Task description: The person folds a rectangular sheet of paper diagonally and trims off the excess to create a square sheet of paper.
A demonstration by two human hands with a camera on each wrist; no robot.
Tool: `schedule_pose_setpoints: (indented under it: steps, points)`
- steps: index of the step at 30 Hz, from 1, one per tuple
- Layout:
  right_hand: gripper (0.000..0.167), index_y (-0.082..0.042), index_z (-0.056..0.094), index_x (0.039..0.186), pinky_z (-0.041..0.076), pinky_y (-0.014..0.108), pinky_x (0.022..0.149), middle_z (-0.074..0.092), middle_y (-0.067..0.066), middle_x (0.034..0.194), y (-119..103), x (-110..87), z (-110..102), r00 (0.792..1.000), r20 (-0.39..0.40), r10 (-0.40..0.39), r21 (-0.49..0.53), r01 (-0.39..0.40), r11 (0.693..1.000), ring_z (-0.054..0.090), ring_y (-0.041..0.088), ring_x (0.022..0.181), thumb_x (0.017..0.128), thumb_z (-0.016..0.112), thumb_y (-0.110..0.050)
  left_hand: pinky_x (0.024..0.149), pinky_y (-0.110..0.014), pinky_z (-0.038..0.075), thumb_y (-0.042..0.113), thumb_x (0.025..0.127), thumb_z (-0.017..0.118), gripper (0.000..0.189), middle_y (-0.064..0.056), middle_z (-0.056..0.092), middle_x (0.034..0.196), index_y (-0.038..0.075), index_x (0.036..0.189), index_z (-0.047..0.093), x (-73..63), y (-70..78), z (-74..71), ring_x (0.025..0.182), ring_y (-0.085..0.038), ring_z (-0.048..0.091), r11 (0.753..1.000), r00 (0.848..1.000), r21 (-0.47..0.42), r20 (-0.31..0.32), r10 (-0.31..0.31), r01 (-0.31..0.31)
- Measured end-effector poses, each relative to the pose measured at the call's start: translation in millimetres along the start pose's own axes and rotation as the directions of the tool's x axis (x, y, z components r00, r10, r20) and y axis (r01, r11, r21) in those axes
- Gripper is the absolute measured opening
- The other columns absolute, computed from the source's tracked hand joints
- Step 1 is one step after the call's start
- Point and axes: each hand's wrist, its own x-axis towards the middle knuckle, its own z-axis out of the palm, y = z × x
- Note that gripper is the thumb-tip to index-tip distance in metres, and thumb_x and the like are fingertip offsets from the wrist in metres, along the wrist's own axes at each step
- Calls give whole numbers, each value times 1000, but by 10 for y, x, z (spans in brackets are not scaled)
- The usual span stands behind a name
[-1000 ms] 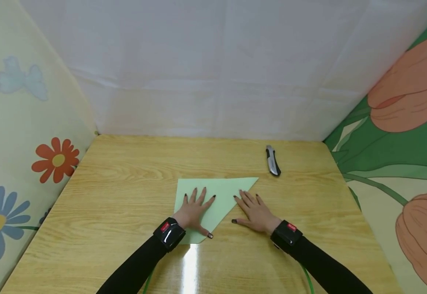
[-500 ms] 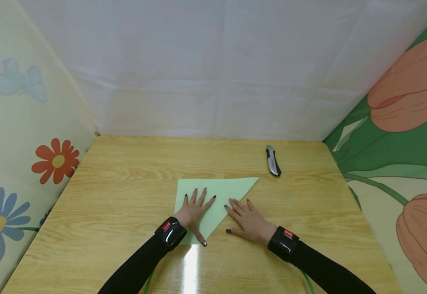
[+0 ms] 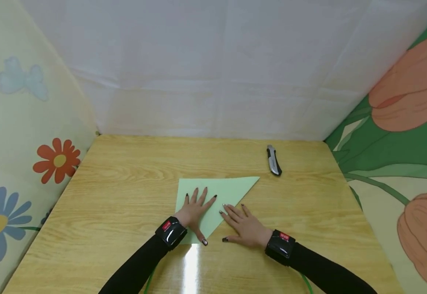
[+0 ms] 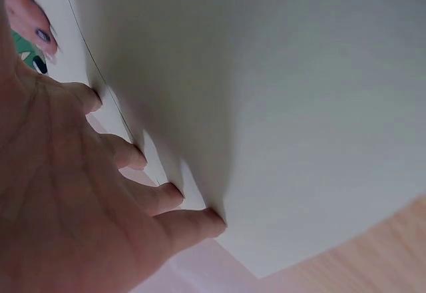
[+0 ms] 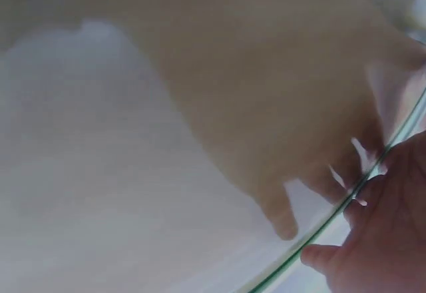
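A pale green sheet of paper (image 3: 228, 188) lies on a wood-grain table (image 3: 125, 192) before me, a utility knife (image 3: 274, 161) near its far right corner, flower-printed panels (image 3: 386, 171) either side. The left hand (image 3: 194, 212) rests on it, fingers spread; the right hand (image 3: 246, 228), fingers extended, touches its slanted edge, nearer the person than a second ago.

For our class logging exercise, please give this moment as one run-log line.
left hand: spread on green paper | right hand: at paper's slanted edge | utility knife: on table, untouched
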Motion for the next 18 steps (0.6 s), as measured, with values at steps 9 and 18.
schedule_pose_setpoints:
  steps: [9, 18]
  points:
    - [76, 1, 14, 149, 7, 57, 111, 9, 19, 155, 727, -6, -156, 957, 56, 285, 159, -290, 944, 8, 32, 142, 97, 43, -47, 106, -66, 9, 56, 42, 87, 136, -24, -2, 154, 15, 151, 18, -17, -1, 23, 137, -50, -3, 998, 1000, -55, 4, 7, -7]
    - [74, 3, 16, 148, 8, 58, 111, 11, 22, 154, 960, -26, -184, 916, 27, 399, 214, -395, 893, 9, 36, 142, 97, 43, -44, 108, -63, 6, 58, 43, 86, 139, -27, -8, 153, 13, 151, 12, 15, -63, 72, 138, -47, -7, 996, 999, -85, -8, 32, -33]
